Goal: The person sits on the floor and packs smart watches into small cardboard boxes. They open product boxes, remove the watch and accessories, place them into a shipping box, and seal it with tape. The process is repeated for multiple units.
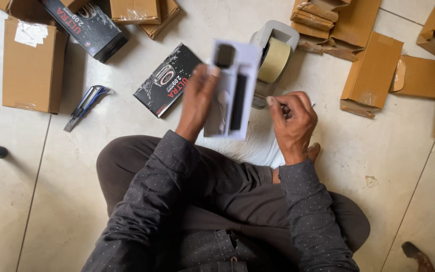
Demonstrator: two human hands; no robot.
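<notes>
White tray (237, 80) upright, left hand (197, 103) gripping

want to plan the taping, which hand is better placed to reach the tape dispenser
Right, probably. The right hand sits just below the tape dispenser with little visible in its fingers, while the left hand is holding the white tray.

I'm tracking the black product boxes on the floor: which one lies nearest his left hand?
The black box lying flat on the tiles just left of the left hand, beside the white tray it holds. The other black box sits farther off, at the top among brown cartons.
</notes>
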